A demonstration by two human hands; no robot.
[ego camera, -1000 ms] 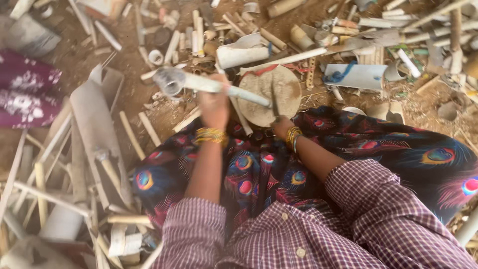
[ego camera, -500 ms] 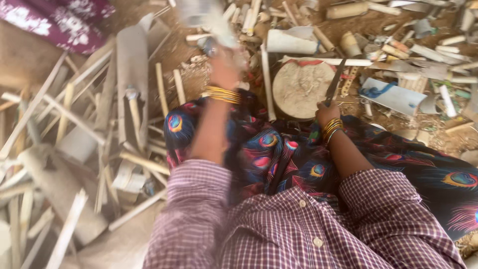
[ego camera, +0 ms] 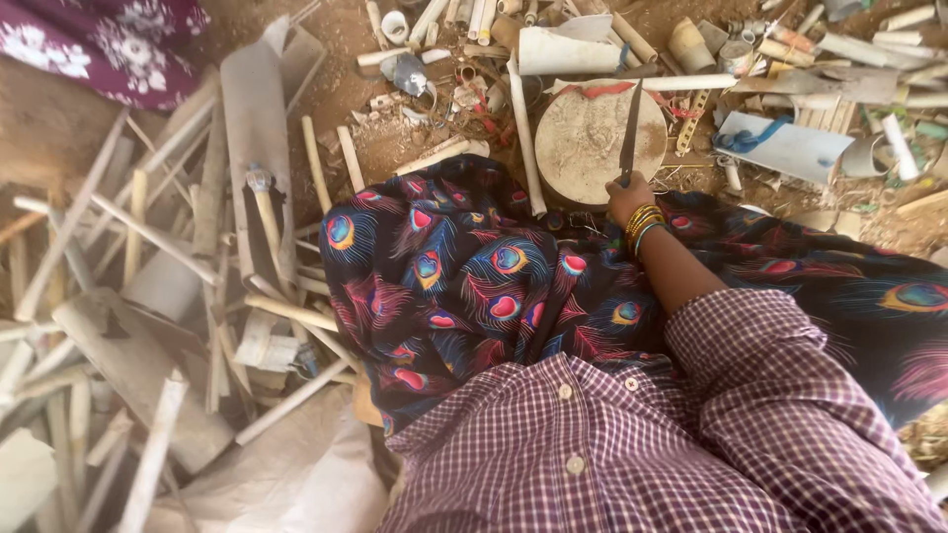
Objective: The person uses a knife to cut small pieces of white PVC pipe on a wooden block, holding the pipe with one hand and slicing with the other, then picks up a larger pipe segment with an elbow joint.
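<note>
- One hand only in view: right hand (ego camera: 632, 195), clenched on the handle of a dark blade (ego camera: 629, 138), gold bangles (ego camera: 644, 222) at the wrist.
- Left grip out of frame, state not visible.
- Blade upright ahead of the grip, tip up over the round wooden block (ego camera: 591, 138), likely poised for a downward chop.
- Block just beyond the grip, a white pipe strip (ego camera: 525, 138) leaning at its left edge, probably kept within reach.
- Far to the left of the grip, heaps of split pipe pieces (ego camera: 148, 296) on the floor.

pale split sticks (ego camera: 148, 237), white pipe (ego camera: 568, 51), blue sheet (ego camera: 785, 148)
</note>
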